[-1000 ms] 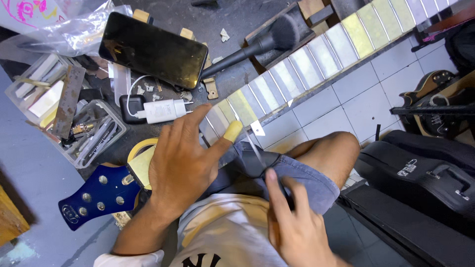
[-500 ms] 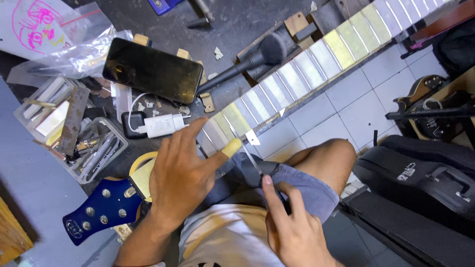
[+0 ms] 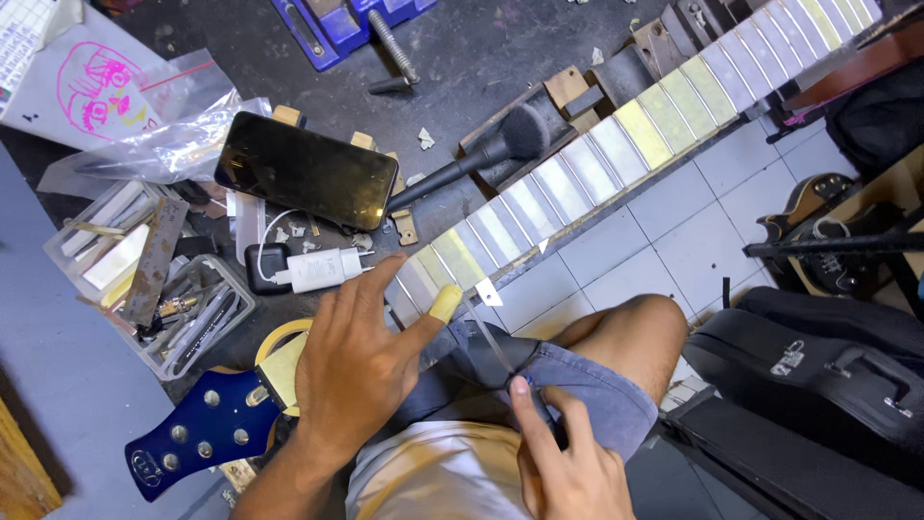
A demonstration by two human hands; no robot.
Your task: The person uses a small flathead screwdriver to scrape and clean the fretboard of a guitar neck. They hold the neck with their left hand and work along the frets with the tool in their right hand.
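A guitar neck (image 3: pixel 616 154) with taped frets runs diagonally across the bench, and its blue headstock (image 3: pixel 188 443) lies at the lower left. My left hand (image 3: pixel 361 371) rests flat on the neck's lower end, its thumb wrapped in yellow tape. My right hand (image 3: pixel 568 467) sits on my knee and grips a thin blade tool (image 3: pixel 496 342). The tool's tip reaches the neck's edge beside my left thumb. A small white scrap of tape (image 3: pixel 488 292) hangs at that edge.
A black phone (image 3: pixel 306 171), a white charger (image 3: pixel 322 270), a dark brush (image 3: pixel 481 154) and a clear tray of tools (image 3: pixel 144 279) crowd the bench. A blue vise (image 3: pixel 337 24) is at the back. Black guitar cases (image 3: pixel 818 376) lie on the tiled floor at right.
My left hand has drawn its fingers back and settled lower on the neck. My right hand has kept hold of the blade tool at the same spot. The view has shifted slightly.
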